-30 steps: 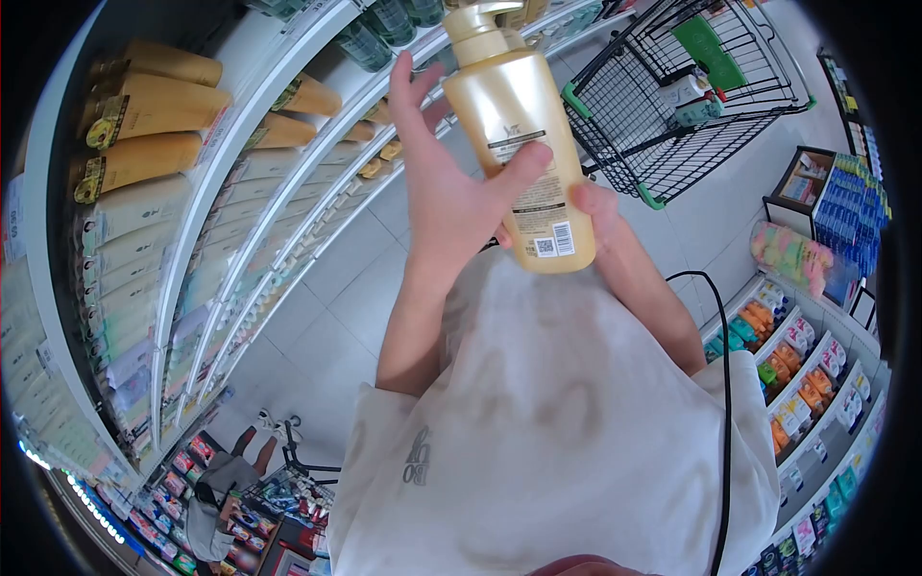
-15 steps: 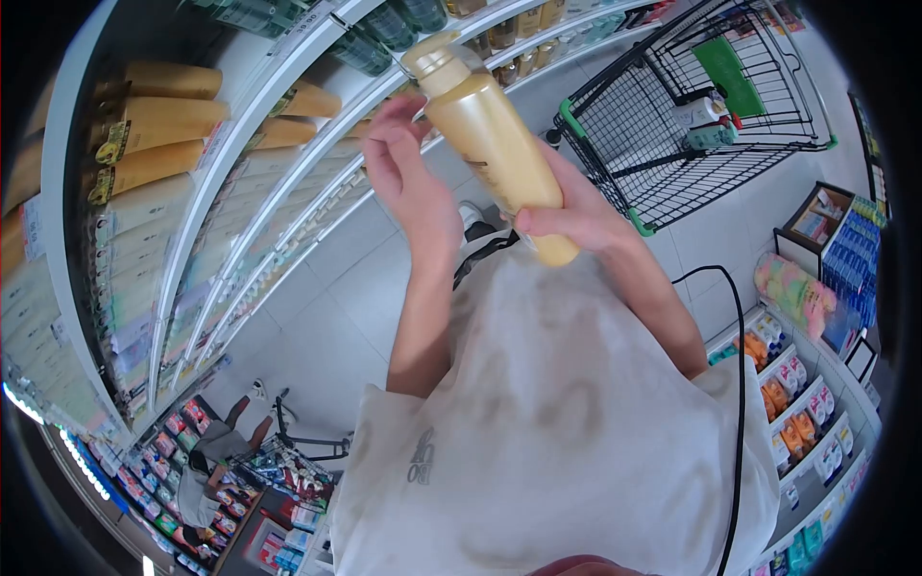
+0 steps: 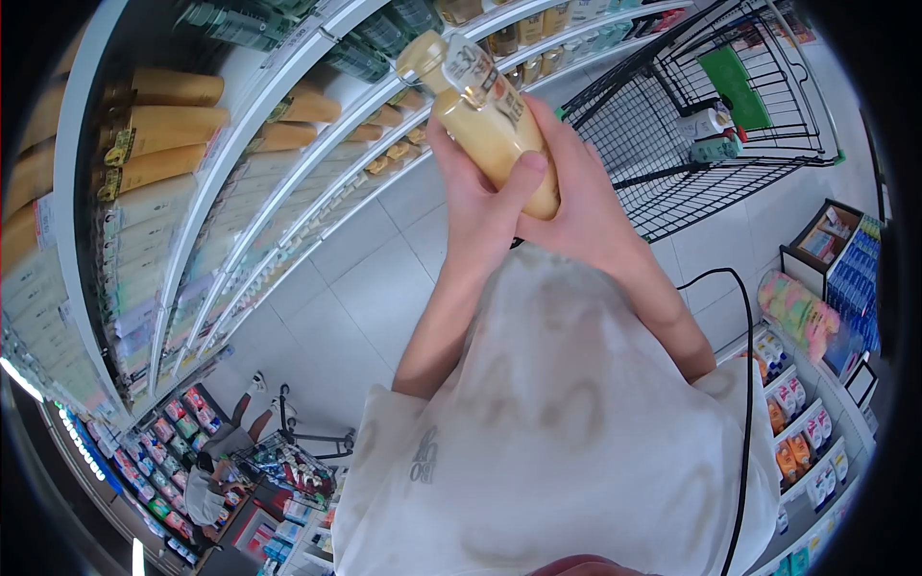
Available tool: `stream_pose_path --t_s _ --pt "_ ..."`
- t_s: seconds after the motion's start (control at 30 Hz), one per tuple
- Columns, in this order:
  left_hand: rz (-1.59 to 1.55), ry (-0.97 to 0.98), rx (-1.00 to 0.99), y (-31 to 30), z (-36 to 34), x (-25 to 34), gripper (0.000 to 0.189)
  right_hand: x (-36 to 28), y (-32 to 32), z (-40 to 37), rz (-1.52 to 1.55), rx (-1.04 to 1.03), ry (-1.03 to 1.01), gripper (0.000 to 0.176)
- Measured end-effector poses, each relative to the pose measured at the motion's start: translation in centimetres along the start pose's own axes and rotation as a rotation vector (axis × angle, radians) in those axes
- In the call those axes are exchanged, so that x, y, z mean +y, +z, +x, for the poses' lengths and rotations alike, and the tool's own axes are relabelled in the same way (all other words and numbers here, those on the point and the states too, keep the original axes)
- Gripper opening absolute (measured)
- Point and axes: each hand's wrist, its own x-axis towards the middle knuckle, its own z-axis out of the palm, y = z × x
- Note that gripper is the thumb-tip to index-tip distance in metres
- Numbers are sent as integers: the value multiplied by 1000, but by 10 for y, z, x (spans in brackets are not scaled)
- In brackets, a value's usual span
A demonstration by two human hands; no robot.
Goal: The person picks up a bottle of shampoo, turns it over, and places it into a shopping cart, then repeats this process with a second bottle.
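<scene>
Store shelves | left fingers, right fingers: gripping gold bottle (tilted)

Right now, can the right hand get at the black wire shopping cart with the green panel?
Probably not until it lets go: the right hand and left hand both grip the glossy golden plastic bottle. Otherwise, the near side of the black wire shopping cart looks unobstructed.
</scene>
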Motion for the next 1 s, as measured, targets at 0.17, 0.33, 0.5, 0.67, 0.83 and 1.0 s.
stream_pose_path --t_s 0.17,0.33,0.5,0.67,0.83,1.0 --pt "-239 -234 -11 0 14 4 50 -4 -14 -12 -80 39 -56 99" --pt "-444 -335 -52 2 18 -7 41 -4 -39 -18 13 -51 -7 77" --pt "-460 -479 -129 5 17 -12 76 6 -44 -22 240 38 18 56" --pt "-546 -448 -99 10 13 -2 69 7 -41 -23 359 135 16 38" --pt "-540 -442 -170 -2 15 -4 79 14 -37 -27 343 158 98 15" --pt "-465 -427 -174 -6 13 1 82 15 -32 -30 329 86 178 20"
